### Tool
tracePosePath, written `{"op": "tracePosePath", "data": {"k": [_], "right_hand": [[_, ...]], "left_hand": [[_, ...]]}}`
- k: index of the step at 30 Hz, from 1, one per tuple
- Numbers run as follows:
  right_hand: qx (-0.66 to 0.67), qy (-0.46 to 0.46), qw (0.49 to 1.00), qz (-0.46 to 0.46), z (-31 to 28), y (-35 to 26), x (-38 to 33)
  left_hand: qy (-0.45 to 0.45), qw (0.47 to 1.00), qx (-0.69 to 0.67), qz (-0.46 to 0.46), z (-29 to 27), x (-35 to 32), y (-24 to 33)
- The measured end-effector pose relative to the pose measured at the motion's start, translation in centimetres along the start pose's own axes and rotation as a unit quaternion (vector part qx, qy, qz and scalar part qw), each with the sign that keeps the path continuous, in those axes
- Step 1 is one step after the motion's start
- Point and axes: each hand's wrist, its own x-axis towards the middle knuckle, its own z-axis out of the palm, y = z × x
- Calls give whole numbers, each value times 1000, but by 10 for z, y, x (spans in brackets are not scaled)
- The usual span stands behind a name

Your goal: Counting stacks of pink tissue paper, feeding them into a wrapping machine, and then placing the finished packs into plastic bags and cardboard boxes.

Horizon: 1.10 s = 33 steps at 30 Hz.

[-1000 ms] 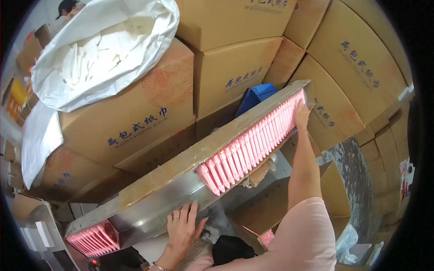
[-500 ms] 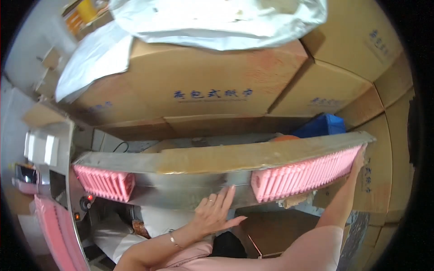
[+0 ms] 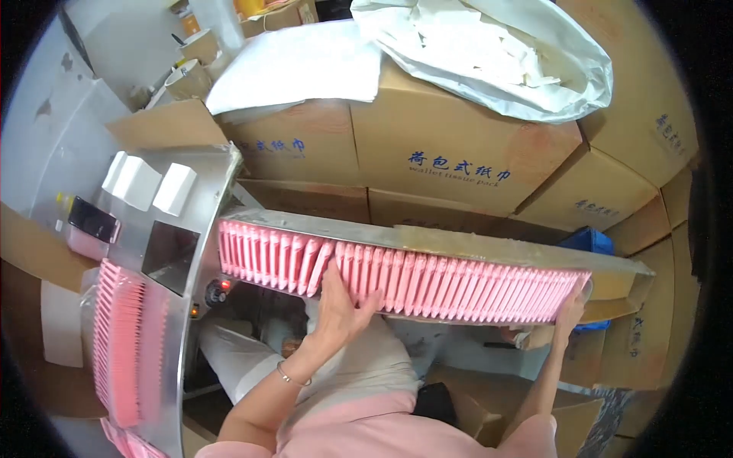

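Note:
A long row of pink tissue packs (image 3: 450,286) stands on edge in a metal channel (image 3: 489,248) that runs across in front of me. My left hand (image 3: 340,305) is at the row's left-middle, its fingertips tucked in at a spot where packs lean apart and its thumb against their front. At the far right end, my right hand (image 3: 569,309) is closed round the last packs, its fingers partly hidden. Between both hands the packs are pressed close together. Left of my left hand, a shorter group of pink packs (image 3: 263,256) stands more loosely, a few tilted.
To the left, a metal machine top (image 3: 210,179) carries white blocks (image 3: 175,189) and a phone (image 3: 93,219), with a knob (image 3: 217,291) on its side. More pink packs (image 3: 118,343) in clear film lie beside it. Cardboard boxes (image 3: 458,145) and a white bag (image 3: 496,57) stand behind the channel.
The bare stretch between the two pink groups has closed up as the right group slid left. My left hand has moved from over the bare channel onto the packs. The view has shifted.

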Motion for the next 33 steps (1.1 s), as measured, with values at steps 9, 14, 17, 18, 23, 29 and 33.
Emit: {"op": "tracePosePath", "data": {"k": [9,14,17,18,23,29,33], "right_hand": [[121,-91,965,-213,4,-156,-187],[161,-87,936,-301,36,-184,-255],[144,-64,942,-295,49,-178,-261],[138,-64,946,-288,50,-177,-260],[35,-75,949,-305,43,-183,-263],[48,-56,948,-309,42,-182,-252],[146,-48,953,-262,44,-173,-242]], "left_hand": [[19,1000,14,6,7,21,-5],[24,998,-23,45,12,22,-20],[29,999,-24,34,16,20,-21],[29,999,-28,37,16,20,-20],[29,998,-38,27,15,18,-15],[28,1000,-14,3,16,18,-18],[29,999,-12,9,19,18,-18]]}}
